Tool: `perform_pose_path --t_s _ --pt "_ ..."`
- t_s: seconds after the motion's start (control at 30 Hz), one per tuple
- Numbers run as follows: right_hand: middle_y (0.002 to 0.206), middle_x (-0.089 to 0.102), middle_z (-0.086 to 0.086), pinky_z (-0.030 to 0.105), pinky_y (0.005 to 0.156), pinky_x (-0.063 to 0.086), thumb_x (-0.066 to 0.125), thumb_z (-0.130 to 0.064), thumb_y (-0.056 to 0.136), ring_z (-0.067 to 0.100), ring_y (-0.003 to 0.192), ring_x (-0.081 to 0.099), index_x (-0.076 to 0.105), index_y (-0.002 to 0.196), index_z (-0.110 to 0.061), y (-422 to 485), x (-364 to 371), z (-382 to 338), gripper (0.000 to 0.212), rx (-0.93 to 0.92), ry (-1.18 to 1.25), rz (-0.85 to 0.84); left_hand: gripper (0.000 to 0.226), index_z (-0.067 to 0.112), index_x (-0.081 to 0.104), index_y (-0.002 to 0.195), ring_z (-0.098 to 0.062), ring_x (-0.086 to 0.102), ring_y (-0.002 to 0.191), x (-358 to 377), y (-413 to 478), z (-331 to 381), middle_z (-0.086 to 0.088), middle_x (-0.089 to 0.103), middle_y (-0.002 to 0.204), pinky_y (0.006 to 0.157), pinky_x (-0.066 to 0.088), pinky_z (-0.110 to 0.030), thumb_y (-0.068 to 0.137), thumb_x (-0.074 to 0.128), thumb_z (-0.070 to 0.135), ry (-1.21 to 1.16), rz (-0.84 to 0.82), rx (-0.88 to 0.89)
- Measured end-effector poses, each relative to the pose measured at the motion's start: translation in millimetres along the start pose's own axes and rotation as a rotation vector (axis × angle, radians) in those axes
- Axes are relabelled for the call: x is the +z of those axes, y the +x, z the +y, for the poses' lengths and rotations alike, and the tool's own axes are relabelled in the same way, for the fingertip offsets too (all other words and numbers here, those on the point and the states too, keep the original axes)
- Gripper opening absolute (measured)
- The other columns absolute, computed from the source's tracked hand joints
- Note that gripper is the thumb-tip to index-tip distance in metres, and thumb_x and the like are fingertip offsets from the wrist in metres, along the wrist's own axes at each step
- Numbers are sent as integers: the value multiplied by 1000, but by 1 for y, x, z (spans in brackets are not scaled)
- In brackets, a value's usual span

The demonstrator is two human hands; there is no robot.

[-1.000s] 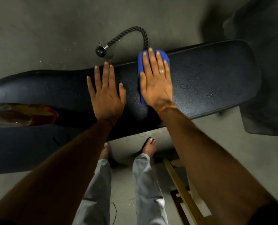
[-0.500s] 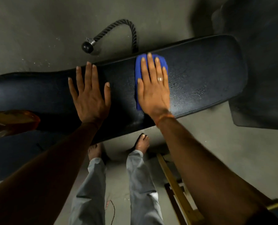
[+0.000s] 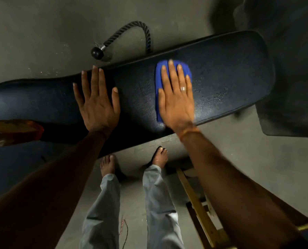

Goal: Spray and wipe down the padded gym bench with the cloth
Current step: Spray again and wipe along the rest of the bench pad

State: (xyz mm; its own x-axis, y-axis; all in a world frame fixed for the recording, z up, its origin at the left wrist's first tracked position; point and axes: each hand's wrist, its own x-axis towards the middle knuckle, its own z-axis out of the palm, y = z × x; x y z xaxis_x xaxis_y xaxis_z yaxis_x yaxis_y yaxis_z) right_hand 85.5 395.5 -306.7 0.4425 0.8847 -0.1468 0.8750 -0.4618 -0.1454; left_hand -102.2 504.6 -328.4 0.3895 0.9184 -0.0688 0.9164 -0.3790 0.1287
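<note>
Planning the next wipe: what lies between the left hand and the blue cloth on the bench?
In the head view, only bare black bench padding, no object on it. The left hand lies flat; the right hand presses the cloth.

A black braided rope [image 3: 131, 30] with a ball-shaped end cap [image 3: 97, 53] curls on the grey concrete floor [image 3: 41, 24]. A dark mat [image 3: 289, 69] lies at far right. A yellow wooden frame [image 3: 194, 198] stands beside bare feet [image 3: 107, 165] and grey trouser legs [image 3: 158, 203]. A blurred amber object [image 3: 14, 130] sits at left.
</note>
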Motion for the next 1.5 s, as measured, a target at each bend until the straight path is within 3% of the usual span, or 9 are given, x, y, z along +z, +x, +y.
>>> perform_pose_path --t_s 0.17,0.4,0.5,0.67,0.9,1.03,1.2,1.4,1.5 --pt "174 15 4 46 132 10 22 -37 108 26 162 10 19 166 -18 61 -3 -3 61 7 23 52 64 14 19 163 -27 9 159 0 0 -1 -4 16 171 128 5 -55 109 23 47 7 -11 9" --pt "175 5 6 46 132 8 24 -37 111 26 162 2 8 167 -17 -60 4 31 62 -70 -43 -45 68 10 19 163 -29 10 159 -2 4 20 -9 15 171 126 7 -61 106 23 48 9 -46 -16" --pt "175 7 5 46 132 9 20 -38 110 26 162 5 10 167 -19 -14 -1 48 61 -65 -34 -17 69 12 20 163 -28 11 159 7 19 71 -7 15 171 126 7 -61 105 23 49 -19 -74 172" --pt "175 10 6 46 132 7 17 -39 109 27 162 7 14 167 -18 69 -8 67 62 32 -13 52 67 11 16 164 -32 8 159 26 37 133 -7 13 172 125 5 -63 106 18 44 -6 -46 -15" --pt "175 6 9 49 132 9 23 -37 110 28 162 3 9 167 -15 -52 1 66 63 76 8 -7 68 13 17 164 -30 10 159 25 36 132 -6 14 172 126 10 -61 107 21 51 -42 -44 127" --pt "175 12 7 47 131 13 27 -37 109 27 162 9 16 166 -18 8 -4 81 61 14 -12 34 68 14 20 163 -29 13 159 26 35 133 -4 18 171 126 8 -59 106 24 51 -25 -34 115" --pt "175 14 5 46 132 11 23 -37 109 26 162 10 18 166 -18 78 -13 85 61 96 -3 97 68 15 22 163 -28 15 158 24 35 136 -3 22 170 127 8 -58 105 26 50 -33 -35 99" --pt "175 8 7 46 132 8 31 -36 109 26 162 4 12 167 -18 -34 -3 83 63 125 28 -26 68 15 20 163 -27 12 159 18 36 138 -3 19 171 127 7 -58 105 26 50 -34 -69 93" --pt "175 11 7 48 132 12 30 -37 109 27 162 7 14 167 -19 -27 -3 94 63 84 -1 -30 68 15 21 163 -27 13 159 18 36 138 -3 19 171 127 7 -58 105 27 50 -38 -65 90"
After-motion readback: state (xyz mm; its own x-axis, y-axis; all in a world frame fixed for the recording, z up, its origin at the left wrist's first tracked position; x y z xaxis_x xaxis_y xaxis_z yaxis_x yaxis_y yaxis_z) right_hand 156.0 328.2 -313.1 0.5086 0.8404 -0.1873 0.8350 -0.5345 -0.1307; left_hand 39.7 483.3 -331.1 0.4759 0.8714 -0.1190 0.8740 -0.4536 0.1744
